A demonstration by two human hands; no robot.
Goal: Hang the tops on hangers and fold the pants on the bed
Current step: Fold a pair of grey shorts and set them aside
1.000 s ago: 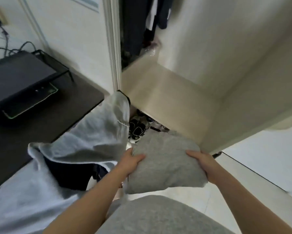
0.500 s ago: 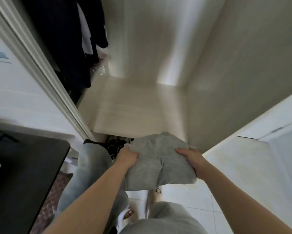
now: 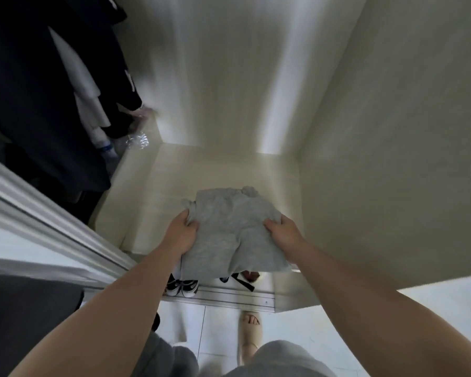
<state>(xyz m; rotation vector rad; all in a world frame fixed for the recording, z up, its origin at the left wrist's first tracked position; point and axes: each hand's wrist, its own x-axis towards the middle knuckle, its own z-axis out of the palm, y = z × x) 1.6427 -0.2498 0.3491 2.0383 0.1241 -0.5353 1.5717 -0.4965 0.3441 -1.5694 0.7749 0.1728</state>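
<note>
Folded grey fabric pants (image 3: pixel 234 229) at frame centre, over pale wooden wardrobe shelf (image 3: pixel 147 213). Left hand (image 3: pixel 181 235) and right hand (image 3: pixel 284 234): fingers curled, gripping its sides. Risk: near edge overhangs shelf lip, so bundle could slide off and unfold.

Home bedroom closet: hanging clothes (image 3: pixel 38 91), shoes (image 3: pixel 182 286) below shelf (image 3: pixel 152 202).

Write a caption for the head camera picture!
Left hand and right hand grip folded grey pants over a pale wardrobe shelf, beside hanging dark clothes.
</note>
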